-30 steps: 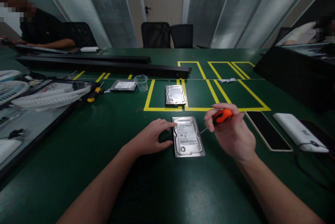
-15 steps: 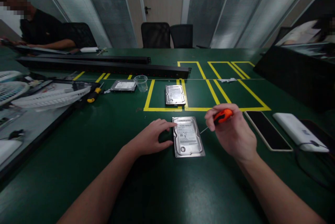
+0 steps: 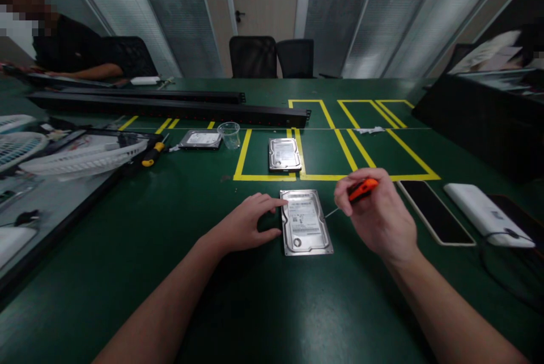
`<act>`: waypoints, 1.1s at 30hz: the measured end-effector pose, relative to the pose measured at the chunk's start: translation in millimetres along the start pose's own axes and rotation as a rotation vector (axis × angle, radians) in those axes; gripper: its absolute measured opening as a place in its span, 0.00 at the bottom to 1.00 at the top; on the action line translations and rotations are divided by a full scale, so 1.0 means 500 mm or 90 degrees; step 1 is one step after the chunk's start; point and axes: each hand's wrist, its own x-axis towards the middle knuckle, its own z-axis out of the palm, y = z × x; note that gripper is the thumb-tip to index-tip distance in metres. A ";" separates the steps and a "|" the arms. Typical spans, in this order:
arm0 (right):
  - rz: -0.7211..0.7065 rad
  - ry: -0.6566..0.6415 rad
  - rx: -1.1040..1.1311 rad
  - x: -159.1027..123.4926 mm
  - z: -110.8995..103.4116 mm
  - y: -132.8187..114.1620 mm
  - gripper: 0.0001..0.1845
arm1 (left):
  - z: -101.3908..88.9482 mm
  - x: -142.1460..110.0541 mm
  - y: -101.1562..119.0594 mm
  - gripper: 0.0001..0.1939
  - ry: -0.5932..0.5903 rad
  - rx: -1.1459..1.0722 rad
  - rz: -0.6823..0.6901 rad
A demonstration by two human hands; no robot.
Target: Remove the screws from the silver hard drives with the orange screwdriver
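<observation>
A silver hard drive (image 3: 304, 222) with a white label lies flat on the green table in front of me. My left hand (image 3: 249, 222) is at its left side, index fingertip resting on the upper left and thumb reaching the left edge. The fingers are apart and grip nothing. Wrapped in my right hand (image 3: 378, 216) is a screwdriver (image 3: 363, 188) with an orange and black handle. Its thin shaft slants down to the drive's right edge; whether the tip sits in a screw I cannot make out. Another hard drive (image 3: 284, 154) lies just beyond.
Yellow tape (image 3: 263, 177) marks boxes on the table. A third hard drive (image 3: 202, 139), a clear plastic cup (image 3: 230, 136) and a yellow-black screwdriver (image 3: 153, 154) lie left. Rackets (image 3: 85, 158) are nearby; a phone (image 3: 436, 212) and white power bank (image 3: 487, 214) lie right. Two people sit across.
The screwdriver's handle has turned slightly in my right hand, and its fingers have shifted around it. My left hand and the hard drive have stayed in place.
</observation>
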 end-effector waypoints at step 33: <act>0.015 0.007 0.010 -0.002 0.001 0.002 0.10 | 0.000 -0.001 -0.002 0.33 -0.004 -0.007 -0.006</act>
